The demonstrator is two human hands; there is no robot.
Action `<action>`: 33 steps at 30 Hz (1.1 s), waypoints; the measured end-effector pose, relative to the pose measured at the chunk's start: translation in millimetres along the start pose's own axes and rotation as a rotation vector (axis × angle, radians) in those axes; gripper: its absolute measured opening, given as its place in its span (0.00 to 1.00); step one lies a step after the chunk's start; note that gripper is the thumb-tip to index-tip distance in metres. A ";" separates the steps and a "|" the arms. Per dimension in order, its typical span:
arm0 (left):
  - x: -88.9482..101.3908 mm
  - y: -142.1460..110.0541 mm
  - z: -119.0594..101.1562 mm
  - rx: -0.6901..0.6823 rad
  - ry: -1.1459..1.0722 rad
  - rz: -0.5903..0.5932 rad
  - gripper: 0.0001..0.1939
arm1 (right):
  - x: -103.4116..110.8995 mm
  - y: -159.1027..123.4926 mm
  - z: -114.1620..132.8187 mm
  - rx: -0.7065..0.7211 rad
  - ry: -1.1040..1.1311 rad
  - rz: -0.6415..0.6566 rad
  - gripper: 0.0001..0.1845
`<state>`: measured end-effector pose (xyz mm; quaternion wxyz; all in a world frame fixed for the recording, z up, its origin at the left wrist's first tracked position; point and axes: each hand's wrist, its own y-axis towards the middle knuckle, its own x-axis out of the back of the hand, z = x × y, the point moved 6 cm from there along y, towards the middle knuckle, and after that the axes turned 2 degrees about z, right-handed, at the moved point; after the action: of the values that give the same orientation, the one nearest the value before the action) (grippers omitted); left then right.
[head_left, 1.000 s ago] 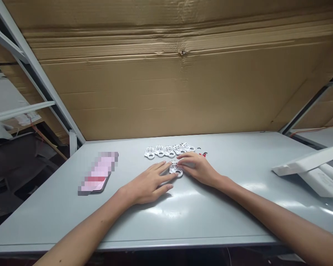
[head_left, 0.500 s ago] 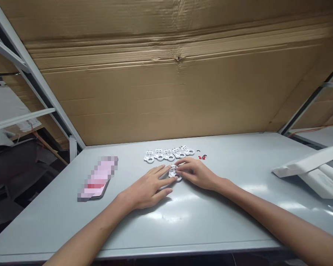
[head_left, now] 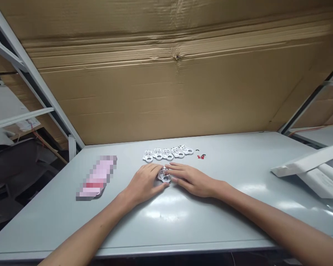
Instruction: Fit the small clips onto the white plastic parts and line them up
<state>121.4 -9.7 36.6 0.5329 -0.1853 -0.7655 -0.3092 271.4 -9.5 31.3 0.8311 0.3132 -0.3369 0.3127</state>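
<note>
Both my hands lie together at the middle of the grey table (head_left: 188,225). Between them sits a white perforated plastic part (head_left: 164,176), flat against the tabletop. My left hand (head_left: 144,183) covers its left side, and the fingertips of my right hand (head_left: 189,180) press over its right side, so part of it is hidden. Just beyond my fingers, several similar white parts (head_left: 168,154) lie in an overlapping row. Tiny red pieces (head_left: 201,156) and a small black piece (head_left: 197,150) lie to the right of that row.
A flat, pixelated pink object (head_left: 96,178) lies at the table's left. White packaging pieces (head_left: 313,170) lie at the right. A large cardboard sheet (head_left: 166,88) stands along the back edge, held by a grey metal frame (head_left: 30,70). The near table edge runs below my forearms.
The white part has slid left and slightly nearer me with both hands. My left hand now covers more of it, and my right fingers have flattened over it. The view shifted slightly.
</note>
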 end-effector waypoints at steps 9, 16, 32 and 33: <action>31.3 -6.7 21.3 0.110 0.189 0.089 0.12 | 6.9 -5.4 -16.3 -0.101 -0.100 -0.037 0.21; 48.1 -20.1 67.8 0.362 0.336 0.182 0.12 | 3.4 -5.6 -17.4 -0.101 -0.206 0.054 0.22; 13.8 -12.1 95.7 0.319 0.228 0.090 0.28 | 4.5 -5.4 -16.1 -0.119 -0.203 0.071 0.22; 12.4 -12.4 92.2 0.313 0.227 0.100 0.28 | 4.6 -5.3 -15.6 -0.118 -0.205 0.071 0.22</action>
<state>44.7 42.4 22.5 0.6527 -0.1019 -0.7292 -0.1784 283.6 0.1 24.1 0.7976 0.2819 -0.4489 0.2878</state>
